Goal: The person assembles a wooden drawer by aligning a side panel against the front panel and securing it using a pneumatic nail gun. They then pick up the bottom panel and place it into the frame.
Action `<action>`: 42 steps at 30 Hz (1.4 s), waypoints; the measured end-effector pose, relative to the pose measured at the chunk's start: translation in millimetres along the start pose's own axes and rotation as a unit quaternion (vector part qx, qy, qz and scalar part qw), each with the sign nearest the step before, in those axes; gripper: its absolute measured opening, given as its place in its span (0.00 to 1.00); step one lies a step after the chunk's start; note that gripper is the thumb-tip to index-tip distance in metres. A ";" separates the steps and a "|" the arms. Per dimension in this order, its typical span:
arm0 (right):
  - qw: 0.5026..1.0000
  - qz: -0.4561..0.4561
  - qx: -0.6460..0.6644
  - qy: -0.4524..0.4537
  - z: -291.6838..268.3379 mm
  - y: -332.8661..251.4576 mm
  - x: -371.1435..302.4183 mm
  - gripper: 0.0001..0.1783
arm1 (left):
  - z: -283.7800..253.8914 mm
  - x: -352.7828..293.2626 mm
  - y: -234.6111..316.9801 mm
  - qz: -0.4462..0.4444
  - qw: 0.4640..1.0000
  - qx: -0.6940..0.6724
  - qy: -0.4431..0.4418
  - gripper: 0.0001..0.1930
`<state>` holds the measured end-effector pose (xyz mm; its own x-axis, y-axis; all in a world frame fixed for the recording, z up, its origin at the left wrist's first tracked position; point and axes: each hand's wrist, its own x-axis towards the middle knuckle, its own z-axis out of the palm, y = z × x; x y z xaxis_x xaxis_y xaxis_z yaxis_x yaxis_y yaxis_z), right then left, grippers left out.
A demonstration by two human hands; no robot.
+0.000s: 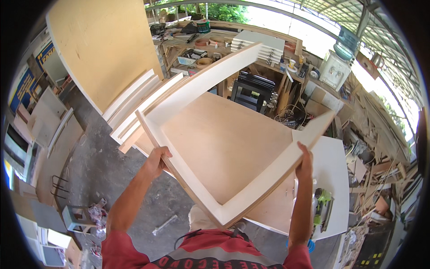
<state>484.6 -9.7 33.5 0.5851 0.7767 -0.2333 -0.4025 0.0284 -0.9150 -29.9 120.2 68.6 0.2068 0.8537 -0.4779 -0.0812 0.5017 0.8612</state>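
I hold a large white-faced wooden frame (179,101) tilted up over a plywood table top (224,139). The frame is open-centred, with one corner pointing at my chest. My left hand (157,161) grips its left rail from underneath. My right hand (306,162) clasps the right rail near its middle. The far rail rises toward the back shelves, and the table shows through the frame's opening.
A white board (333,166) lies at the table's right end beside a green power tool (323,208). White strips (134,105) lean beside a big plywood sheet (105,45). A cluttered workbench (201,49), a black frame (252,92), a water dispenser (336,67) and scrap wood (380,170) surround the table.
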 end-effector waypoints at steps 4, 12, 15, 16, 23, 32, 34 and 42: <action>0.984 -0.033 0.059 0.164 3.2 31.2 -50.6 0.33 | -10.2 37.2 58.5 0.041 0.993 0.106 -0.031 0.25; 0.936 -0.006 0.130 0.328 143.9 106.9 -197.6 0.29 | -83.4 204.6 129.9 0.033 0.963 0.234 -0.129 0.21; 0.924 0.023 0.142 0.355 181.6 160.2 -211.7 0.33 | -91.1 252.4 140.9 0.028 0.945 0.296 -0.138 0.17; 0.919 0.024 0.144 0.367 191.7 176.1 -212.6 0.33 | -90.9 265.5 143.3 0.029 0.936 0.328 -0.123 0.18; 0.904 -0.008 0.163 0.395 260.6 241.7 -209.9 0.35 | -102.8 353.3 141.7 0.084 0.906 0.396 -0.123 0.15; 0.927 -0.010 0.102 0.360 298.0 289.0 -190.3 0.46 | -110.7 456.8 137.8 0.099 0.884 0.418 -0.184 0.17; 0.935 0.040 0.096 0.340 303.6 271.5 -194.9 0.44 | -120.1 457.9 136.5 0.109 0.876 0.432 -0.184 0.19; 0.897 0.044 0.125 0.421 213.6 252.1 -247.0 0.30 | -163.4 401.3 148.2 0.142 0.920 0.364 -0.041 0.21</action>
<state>88.2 -60.0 -69.3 0.8259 0.0342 -0.5628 -0.5562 0.2128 -0.8033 -118.3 559.9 -23.8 0.3537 0.9076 -0.2263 0.5239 0.0082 0.8517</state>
